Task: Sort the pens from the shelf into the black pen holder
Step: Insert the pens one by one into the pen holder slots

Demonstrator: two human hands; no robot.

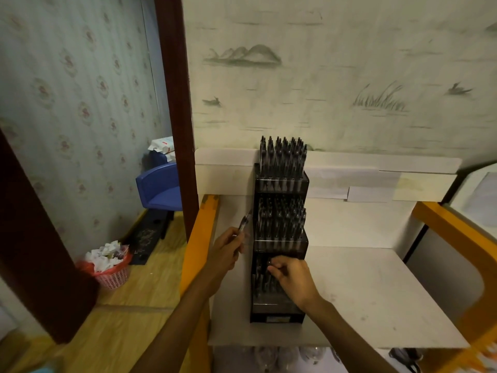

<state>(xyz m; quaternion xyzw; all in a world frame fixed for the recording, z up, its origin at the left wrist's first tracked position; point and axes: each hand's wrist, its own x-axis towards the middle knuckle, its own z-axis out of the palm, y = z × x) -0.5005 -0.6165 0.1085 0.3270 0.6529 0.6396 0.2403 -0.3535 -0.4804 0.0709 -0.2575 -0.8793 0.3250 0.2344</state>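
A tall black pen holder (279,317) with three stepped tiers stands on the white shelf (376,292). Its top and middle tiers are packed with several upright pens (282,154). My left hand (227,250) holds a clear pen (245,220) just left of the holder, its tip pointing up. My right hand (291,274) reaches into the lowest tier and pinches the top of a dark pen (269,262) standing there. Other pens stand in that tier, partly hidden by my hand.
The shelf has orange side rails (200,238) and a white back panel (376,168). A dark wooden post (177,103) rises at the left. On the floor below left are a pink waste basket (111,273) full of paper and a blue chair (158,187).
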